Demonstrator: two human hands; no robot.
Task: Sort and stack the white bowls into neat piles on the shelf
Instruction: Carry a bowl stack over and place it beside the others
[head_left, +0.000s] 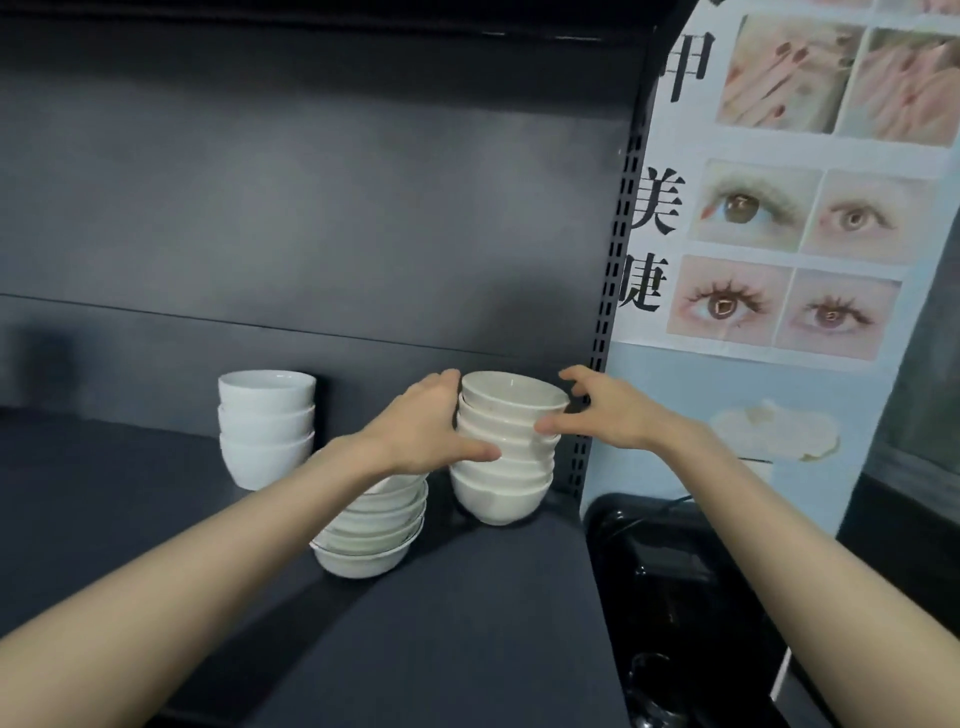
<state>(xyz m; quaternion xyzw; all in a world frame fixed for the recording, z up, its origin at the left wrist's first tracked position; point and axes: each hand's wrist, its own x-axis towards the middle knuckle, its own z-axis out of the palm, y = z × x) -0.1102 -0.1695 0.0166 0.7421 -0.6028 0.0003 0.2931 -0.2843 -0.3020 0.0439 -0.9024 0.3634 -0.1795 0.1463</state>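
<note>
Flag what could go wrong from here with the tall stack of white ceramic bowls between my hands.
1. The tall stack of white ceramic bowls sits uneven, its upper bowls offset toward the perforated black shelf upright; a nudge from the left hand or right hand could topple it against that post.
2. The left forearm crosses over the leaning stack of shallow white bowls; dropping the arm could knock it over.
</note>
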